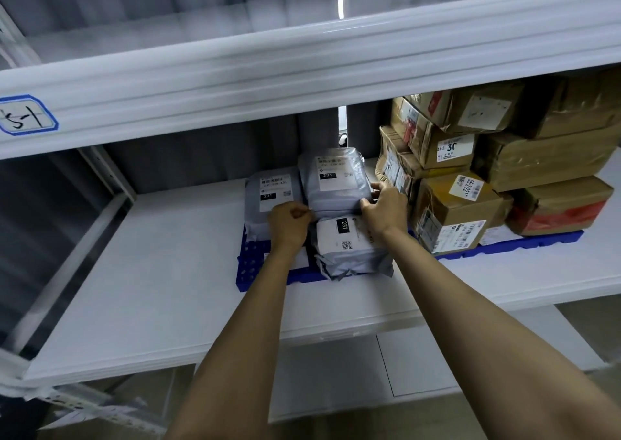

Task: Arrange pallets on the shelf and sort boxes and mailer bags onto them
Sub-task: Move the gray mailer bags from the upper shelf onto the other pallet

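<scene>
Atop a blue pallet (248, 269), the left hand (290, 220) pinches one corner of a grey mailer bag (336, 184); the right hand (383, 205) curls round its opposite edge. Cardboard boxes (460, 213) fill the pallet's right.

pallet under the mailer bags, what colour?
Blue pallet, clearest in the head view.

Grey mailer bags (336, 184), white labels; blue pallet (250, 268); brown boxes (457, 211); white shelf (151, 288).

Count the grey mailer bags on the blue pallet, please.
3. Left bag at the rear of the pallet; front bag near its edge; top bag upon the front one, held by left hand and right hand. More may be hidden.
</scene>
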Available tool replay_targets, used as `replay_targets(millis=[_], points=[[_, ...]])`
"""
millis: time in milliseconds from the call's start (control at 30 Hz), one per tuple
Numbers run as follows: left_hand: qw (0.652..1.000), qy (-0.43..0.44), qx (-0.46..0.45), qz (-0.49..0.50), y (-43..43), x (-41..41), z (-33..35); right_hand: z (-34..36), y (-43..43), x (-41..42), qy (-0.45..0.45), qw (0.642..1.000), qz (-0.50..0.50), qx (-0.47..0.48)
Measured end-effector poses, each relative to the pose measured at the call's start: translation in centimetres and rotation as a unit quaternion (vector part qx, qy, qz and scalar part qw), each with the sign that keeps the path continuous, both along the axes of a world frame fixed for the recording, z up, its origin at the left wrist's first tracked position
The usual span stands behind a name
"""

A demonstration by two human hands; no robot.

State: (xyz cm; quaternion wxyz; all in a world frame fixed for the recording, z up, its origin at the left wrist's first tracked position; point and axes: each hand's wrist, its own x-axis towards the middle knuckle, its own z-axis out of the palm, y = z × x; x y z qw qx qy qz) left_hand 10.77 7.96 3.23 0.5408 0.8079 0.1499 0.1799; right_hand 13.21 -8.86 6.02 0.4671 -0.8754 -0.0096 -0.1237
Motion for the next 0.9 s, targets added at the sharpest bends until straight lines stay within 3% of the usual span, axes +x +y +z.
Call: replay_targets(millis=[167, 500, 700, 800, 900], points=[[0.994, 0.04, -0.079, -0.071, 0.0, 0.1, 0.2, 0.0, 0.0, 0.8, 0.014, 0.996, -0.04, 0.085], [0.985, 0.121, 0.066, -0.101, 0.9, 1.1, 1.6, -0.1, -0.1, 3.6, 0.125, 0.973, -0.113, 0.161], [0.991, 0.056, 0.123, 0.028, 0.5, 2.1, 2.9, 0.2, 0.0, 4.4, 0.162, 0.976, -0.091, 0.118], [0.994, 0.047, 0.102, -0.005, -0.1, 3.1, 3.3, 0.3, 0.1, 4.5, 0.173, 0.979, -0.056, 0.087], [0.996, 0.076, 0.025, -0.051, -0.7, 3.9, 3.5, 0.3, 0.3, 4.7, 0.154, 0.985, -0.029, 0.077]])
